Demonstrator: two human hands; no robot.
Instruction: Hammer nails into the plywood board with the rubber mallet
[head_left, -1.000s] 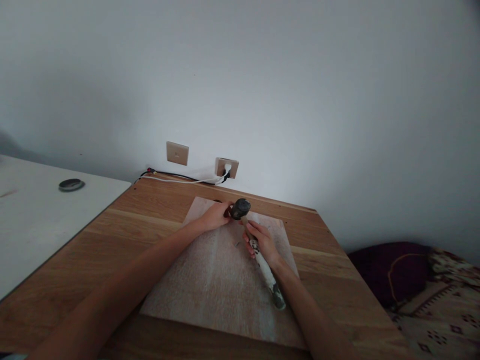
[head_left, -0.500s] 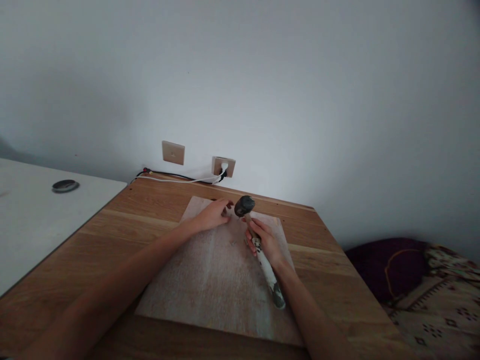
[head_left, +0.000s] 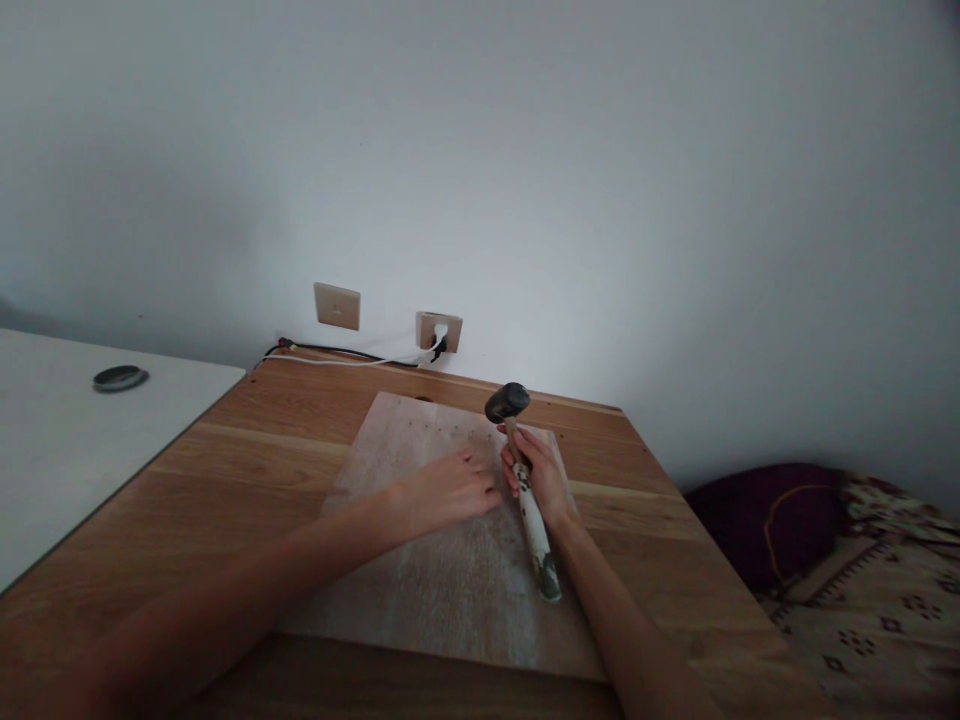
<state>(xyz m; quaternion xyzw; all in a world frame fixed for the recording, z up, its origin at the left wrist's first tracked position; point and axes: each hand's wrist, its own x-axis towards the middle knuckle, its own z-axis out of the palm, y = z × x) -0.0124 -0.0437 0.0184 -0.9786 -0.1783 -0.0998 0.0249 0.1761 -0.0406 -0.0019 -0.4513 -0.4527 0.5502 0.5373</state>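
Note:
My right hand [head_left: 545,478] is wrapped around the upper handle of a hammer [head_left: 531,510] with a thick dark head. Its handle is bare wood near the head and worn white below, with the head tilted up and away from me. Beneath both hands lies a pale wooden board [head_left: 442,600]. Over the middle of this board is my left hand [head_left: 454,487], its fingers curled and close together. Their tips are partly hidden, so anything pinched there cannot be made out. Small dark nail-like points [head_left: 427,427] form a row along the board's far edge.
The board rests on a brown wooden table [head_left: 247,465] against a wall with two sockets [head_left: 337,306]. White and black cables [head_left: 352,358] run along the back edge. A round dark lid-like object [head_left: 120,378] sits on the white table [head_left: 52,450] at left. Patterned fabric [head_left: 877,620] lies right.
My left hand has come back from the board's far edge toward its middle, and its fingers have curled. My right hand still grips the hammer, slightly further right. The view has shifted slightly.

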